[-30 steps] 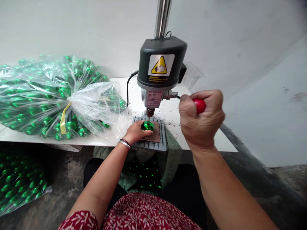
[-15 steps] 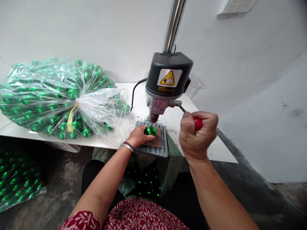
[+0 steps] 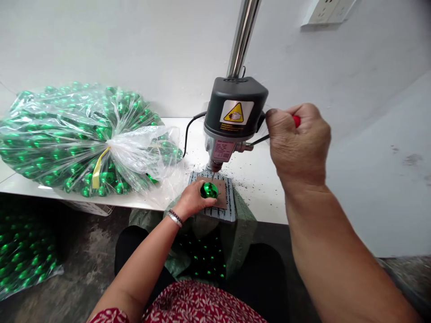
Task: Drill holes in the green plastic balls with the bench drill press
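Note:
My left hand [image 3: 194, 198] grips a shiny green ball [image 3: 210, 190] between thumb and fingers, over a brown board [image 3: 221, 200] on the grooved metal base [image 3: 230, 211] of a small drill press [image 3: 235, 107]. Just above and behind the ball is the thin drill bit [image 3: 213, 176], which looks clear of it. My right hand [image 3: 299, 146] is wrapped around the red knob [image 3: 296, 121] of the press's feed lever [image 3: 261, 140], raised to the right of the motor housing. Most of the knob is hidden by my fingers.
A big tied plastic bag of green balls [image 3: 67, 143] lies on the white table [image 3: 259, 193] at left. Another bag of balls [image 3: 27, 251] sits on the floor. Below the base hangs a green sack [image 3: 240, 233] with balls inside. Dark shavings surround the base; a black cord [image 3: 187, 132] runs behind.
My right hand has moved up and right with the lever knob, and the bit has risen off the ball. My left hand has drawn the ball slightly toward me.

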Motion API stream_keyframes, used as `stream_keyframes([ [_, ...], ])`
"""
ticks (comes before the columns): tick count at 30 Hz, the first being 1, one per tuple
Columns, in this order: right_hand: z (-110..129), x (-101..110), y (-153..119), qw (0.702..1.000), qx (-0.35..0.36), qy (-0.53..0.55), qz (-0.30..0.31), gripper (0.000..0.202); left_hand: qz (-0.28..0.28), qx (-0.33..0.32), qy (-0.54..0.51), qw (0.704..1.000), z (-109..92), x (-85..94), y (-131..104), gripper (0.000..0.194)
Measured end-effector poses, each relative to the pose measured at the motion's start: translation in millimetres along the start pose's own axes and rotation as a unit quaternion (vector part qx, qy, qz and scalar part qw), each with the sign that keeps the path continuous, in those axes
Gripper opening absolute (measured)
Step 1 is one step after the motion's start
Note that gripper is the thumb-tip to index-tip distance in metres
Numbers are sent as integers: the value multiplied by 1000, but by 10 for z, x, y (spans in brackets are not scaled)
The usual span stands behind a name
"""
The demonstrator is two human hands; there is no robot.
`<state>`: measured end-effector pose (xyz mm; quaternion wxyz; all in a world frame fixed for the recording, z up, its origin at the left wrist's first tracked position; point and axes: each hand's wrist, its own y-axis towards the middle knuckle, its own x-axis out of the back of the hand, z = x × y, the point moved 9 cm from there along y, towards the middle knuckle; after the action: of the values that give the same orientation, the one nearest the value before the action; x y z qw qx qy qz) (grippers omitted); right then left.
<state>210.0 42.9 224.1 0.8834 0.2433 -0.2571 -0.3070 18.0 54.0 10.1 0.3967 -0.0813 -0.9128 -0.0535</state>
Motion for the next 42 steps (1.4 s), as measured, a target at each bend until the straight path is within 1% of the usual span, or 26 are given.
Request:
stream_keyframes([
  [1, 1, 3, 11, 1000, -6, -2, -2, 28, 18, -22, -4, 1000, -36, 7, -89, 50],
  [3, -6, 12, -2, 1000, -4, 4, -11, 28, 66, -62, -31, 995, -75, 25, -292, 66],
  [5, -1, 19, -28, 999, 18, 14, -22, 29, 92, -67, -76, 991, -7, 106, -476, 75],
  [6, 3, 20, -37, 999, 30, 19, -26, 31, 83, -57, -99, 990, 72, 191, -540, 70],
  [7, 5, 18, -41, 999, 39, 22, -28, 33, 60, -43, -119, 990, 177, 303, -580, 58],
  [9, -8, 8, -37, 999, 39, 19, -30, 39, -16, 0, -127, 992, 460, 577, -592, 31],
  [11, -31, 3, -27, 999, 25, 14, -34, 40, -93, 69, -51, 992, 789, 853, -516, 28],
  [13, -36, 13, -25, 999, 17, 19, -44, 37, -135, 122, 107, 978, 1014, 1082, -350, 32],
  [14, -33, 22, -28, 998, 16, 24, -49, 34, -136, 133, 179, 965, 1077, 1153, -234, 33],
  [16, -25, 34, -37, 998, 15, 34, -49, 29, -126, 151, 248, 949, 1175, 1237, -3, 32],
  [18, -15, 36, -52, 998, 14, 35, -41, 25, -105, 177, 272, 940, 1256, 1262, 157, 32],
  [20, -9, 35, -70, 999, 12, 33, -33, 23, -79, 205, 296, 929, 1304, 1258, 198, 32],
  [22, -7, 44, -91, 999, 14, 38, -34, 22, -50, 204, 312, 926, 1275, 1210, 137, 32],
  [23, -7, 49, -101, 998, 17, 43, -37, 23, -35, 184, 306, 933, 1220, 1163, 81, 34],
  [25, -3, 52, -117, 997, 29, 59, -41, 23, -10, 115, 243, 963, 1044, 1034, -81, 45],
  [27, 0, 46, -128, 996, 43, 68, -41, 24, -4, 49, 92, 995, 850, 922, -292, 57],
  [28, 0, 46, -133, 996, 49, 68, -42, 25, -7, 32, -3, 999, 780, 882, -400, 58],
  [29, -2, 46, -136, 995, 54, 67, -43, 25, -8, 23, -98, 995, 728, 842, -498, 57],
  [31, -5, 47, -142, 995, 63, 65, -45, 27, -6, 22, -255, 967, 654, 758, -654, 54],
  [33, -7, 43, -147, 995, 69, 66, -43, 29, -24, 16, -353, 935, 572, 743, -748, 55],
  [36, -18, 32, -155, 995, 72, 60, -38, 32, -126, -24, -380, 916, 401, 905, -823, 63],
  [37, -20, 33, -158, 995, 74, 59, -40, 33, -147, -35, -383, 911, 333, 931, -831, 66],
  [38, -20, 33, -160, 995, 76, 58, -41, 34, -145, -38, -399, 905, 268, 903, -818, 68],
  [39, -20, 36, -162, 994, 78, 60, -44, 34, -121, -30, -432, 893, 214, 823, -787, 68],
  [40, -19, 37, -163, 994, 80, 63, -45, 33, -83, -13, -478, 874, 171, 701, -747, 67],
  [42, -23, 36, -161, 993, 77, 72, -45, 31, -8, 41, -566, 823, 119, 416, -679, 63],
])
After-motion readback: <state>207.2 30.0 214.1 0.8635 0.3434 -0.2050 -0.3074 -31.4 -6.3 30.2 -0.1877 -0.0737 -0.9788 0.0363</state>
